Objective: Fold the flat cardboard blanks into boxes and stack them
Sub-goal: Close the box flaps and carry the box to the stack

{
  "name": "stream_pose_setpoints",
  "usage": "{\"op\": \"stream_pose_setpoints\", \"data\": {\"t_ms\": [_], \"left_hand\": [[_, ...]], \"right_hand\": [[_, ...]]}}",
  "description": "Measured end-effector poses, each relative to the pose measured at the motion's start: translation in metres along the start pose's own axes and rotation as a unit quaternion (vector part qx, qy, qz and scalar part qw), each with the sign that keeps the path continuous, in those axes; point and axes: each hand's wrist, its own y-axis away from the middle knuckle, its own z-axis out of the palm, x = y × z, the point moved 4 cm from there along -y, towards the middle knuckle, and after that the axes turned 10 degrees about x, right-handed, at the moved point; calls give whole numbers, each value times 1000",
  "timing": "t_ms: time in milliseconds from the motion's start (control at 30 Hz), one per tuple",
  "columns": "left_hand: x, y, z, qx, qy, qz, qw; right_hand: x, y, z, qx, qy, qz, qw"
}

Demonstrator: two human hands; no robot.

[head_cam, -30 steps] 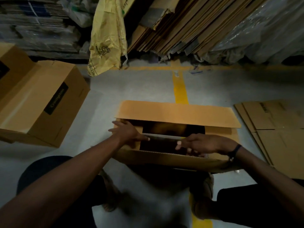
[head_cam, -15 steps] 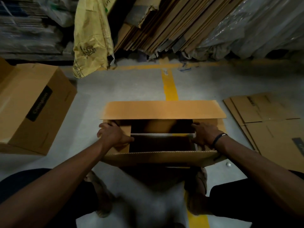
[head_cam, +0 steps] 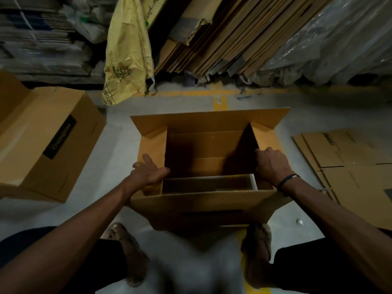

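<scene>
Now gripping the open box point(head_cam: 209, 158) on the floor by its side flaps, left hand point(head_cam: 148, 171) and right hand point(head_cam: 270, 164) both clutching cardboard; risking unsecured flaps springing back.

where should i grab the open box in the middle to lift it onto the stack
Probably by its two short end walls, one hand from each side. The open box stands upright, flaps out, and the left hand and right hand already sit on those ends. The long flaps look too floppy to lift by.
</scene>
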Motion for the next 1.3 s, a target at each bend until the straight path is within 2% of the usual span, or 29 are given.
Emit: {"op": "stream_pose_setpoints", "data": {"t_ms": [167, 267, 367, 500, 667, 933, 1067, 1133, 1300], "left_hand": [[0, 4, -18, -41, 60, 8, 997], [3, 5, -37, -7, 70, 30, 997], [5, 6, -59, 57, 74, 77, 993], [1, 8, -84, 136, 71, 97, 983], [-12, 1, -107, 109, 110, 122, 980], [-15, -1, -139, 60, 151, 173, 971], [-27, -4, -142, 49, 146, 200, 968], [-33, -7, -139, 42, 122, 208, 970], [-41, -25, -127, 61, -1, 195, 979]], "right_hand": [[9, -15, -7, 18, -13, 6, 1000], [18, -22, -9, 25, -34, 20, 999], [26, -27, -10, 47, -60, 33, 997], [34, -33, -15, 54, -115, 63, 990], [34, -39, -19, 44, -187, 99, 976], [42, -52, -13, 72, -302, 177, 934], [56, -56, -15, 68, -396, 230, 886], [56, -56, -17, 63, -442, 251, 859], [46, -62, -15, 81, -492, 283, 820]]}}
